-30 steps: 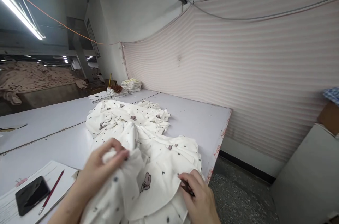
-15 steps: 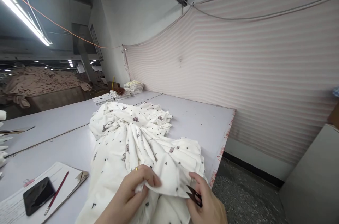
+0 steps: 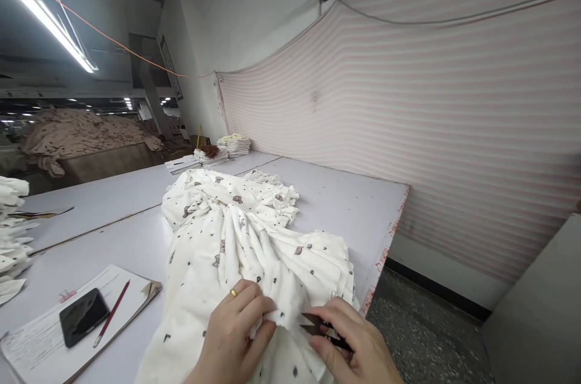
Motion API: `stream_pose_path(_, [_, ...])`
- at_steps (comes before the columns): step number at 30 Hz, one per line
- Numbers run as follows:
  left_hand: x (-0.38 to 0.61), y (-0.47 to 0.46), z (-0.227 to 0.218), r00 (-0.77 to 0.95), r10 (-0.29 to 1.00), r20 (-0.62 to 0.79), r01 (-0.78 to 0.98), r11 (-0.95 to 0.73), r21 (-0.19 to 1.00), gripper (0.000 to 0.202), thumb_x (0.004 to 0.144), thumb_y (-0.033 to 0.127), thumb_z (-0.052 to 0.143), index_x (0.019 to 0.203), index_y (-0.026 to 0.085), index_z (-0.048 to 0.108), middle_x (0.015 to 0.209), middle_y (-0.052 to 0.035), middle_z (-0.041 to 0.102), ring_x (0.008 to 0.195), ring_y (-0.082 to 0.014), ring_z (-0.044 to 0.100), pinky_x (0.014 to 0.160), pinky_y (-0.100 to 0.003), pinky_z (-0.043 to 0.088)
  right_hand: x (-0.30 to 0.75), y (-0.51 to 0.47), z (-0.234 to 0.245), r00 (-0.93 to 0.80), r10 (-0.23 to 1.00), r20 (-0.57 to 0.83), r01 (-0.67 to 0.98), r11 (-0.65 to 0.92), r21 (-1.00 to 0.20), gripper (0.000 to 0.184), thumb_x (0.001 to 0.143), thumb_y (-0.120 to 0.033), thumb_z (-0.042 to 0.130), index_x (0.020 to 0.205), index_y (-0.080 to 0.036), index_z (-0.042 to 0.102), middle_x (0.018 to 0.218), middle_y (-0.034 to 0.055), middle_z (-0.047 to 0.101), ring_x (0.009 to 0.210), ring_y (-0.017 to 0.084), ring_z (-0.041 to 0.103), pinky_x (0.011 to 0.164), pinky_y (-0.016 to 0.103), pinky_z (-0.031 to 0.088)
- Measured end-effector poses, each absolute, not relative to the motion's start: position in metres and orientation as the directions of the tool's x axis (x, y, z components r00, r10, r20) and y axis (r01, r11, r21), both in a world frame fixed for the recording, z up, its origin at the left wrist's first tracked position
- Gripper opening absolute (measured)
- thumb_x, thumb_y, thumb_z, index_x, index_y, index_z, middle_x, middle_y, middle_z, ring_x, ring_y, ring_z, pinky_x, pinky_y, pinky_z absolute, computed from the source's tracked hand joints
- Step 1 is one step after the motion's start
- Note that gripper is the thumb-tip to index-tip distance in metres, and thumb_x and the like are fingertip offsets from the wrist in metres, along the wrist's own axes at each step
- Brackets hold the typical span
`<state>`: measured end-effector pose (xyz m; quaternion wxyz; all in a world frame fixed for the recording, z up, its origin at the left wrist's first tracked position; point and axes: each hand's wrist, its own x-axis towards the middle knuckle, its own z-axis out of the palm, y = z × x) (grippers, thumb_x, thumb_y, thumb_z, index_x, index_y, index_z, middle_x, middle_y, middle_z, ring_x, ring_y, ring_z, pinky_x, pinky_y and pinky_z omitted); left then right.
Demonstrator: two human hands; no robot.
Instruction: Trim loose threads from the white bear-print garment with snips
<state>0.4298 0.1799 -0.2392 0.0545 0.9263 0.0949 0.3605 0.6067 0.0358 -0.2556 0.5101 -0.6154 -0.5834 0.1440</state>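
Note:
White printed fabric [image 3: 195,275] with small dark and pinkish-brown motifs lies heaped and gathered on the table. My left hand [image 3: 238,329], a gold ring on one finger, pinches a fold of this cloth near the bottom middle. In my right hand [image 3: 358,341] is a pair of dark thread snips [image 3: 324,331]. Their two blades point left and stand apart, close to the cloth at my left fingertips. Whether the blades touch the cloth I cannot tell.
On the left, a phone [image 3: 84,316] and a red pencil [image 3: 112,313] rest on a clipped paper pad [image 3: 36,341]. More white fabric [image 3: 11,239] sits at the left edge. Folded cloth stacks [image 3: 233,145] stand at the back. The table edge [image 3: 385,245] drops to the floor at right.
My right hand has brought the snips a little left, nearer my left fingertips. The cloth edge stretched between my hands has become bunched. The view has shifted slightly.

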Motion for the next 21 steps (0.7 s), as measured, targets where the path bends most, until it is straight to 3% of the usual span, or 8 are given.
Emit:
stream_pose_path(5, [0.430, 0.181, -0.239, 0.710, 0.211, 0.672, 0.131, -0.977, 0.168, 0.016, 0.083, 0.006, 0.047, 0.091, 0.021, 0.048, 0.077, -0.0035, 0.051, 0.075, -0.0200, 0.046, 0.064, -0.032, 0.039, 0.601, 0.041, -0.250, 0.199, 0.877, 0.438, 0.593, 0.248, -0.766, 0.026, 0.089, -0.038, 0.052, 0.106, -0.027, 0.068, 0.087, 0.0052, 0.065, 0.068, 0.015, 0.063, 0.040, 0.017, 0.036])
stream_pose_path(16, [0.431, 0.180, -0.235, 0.711, 0.222, 0.668, 0.133, -0.974, 0.182, 0.016, 0.083, 0.005, 0.047, 0.089, 0.020, 0.050, 0.076, -0.0034, 0.051, 0.075, -0.0190, 0.046, 0.064, -0.031, 0.040, 0.593, 0.045, -0.247, 0.238, 0.859, 0.453, 0.616, 0.227, -0.754, 0.025, 0.091, -0.039, 0.050, 0.103, -0.027, 0.068, 0.084, 0.0041, 0.065, 0.068, 0.014, 0.064, 0.041, 0.016, 0.037])
stream_pose_path(21, [0.433, 0.179, -0.232, 0.705, 0.211, 0.677, 0.130, -0.977, 0.169, 0.015, 0.083, 0.006, 0.047, 0.088, 0.020, 0.051, 0.074, -0.0026, 0.052, 0.073, -0.0183, 0.047, 0.063, -0.030, 0.040, 0.593, 0.047, -0.248, 0.205, 0.837, 0.507, 0.705, 0.233, -0.669, 0.023, 0.091, -0.033, 0.049, 0.101, -0.025, 0.068, 0.085, 0.0038, 0.066, 0.071, 0.014, 0.065, 0.047, 0.017, 0.041])
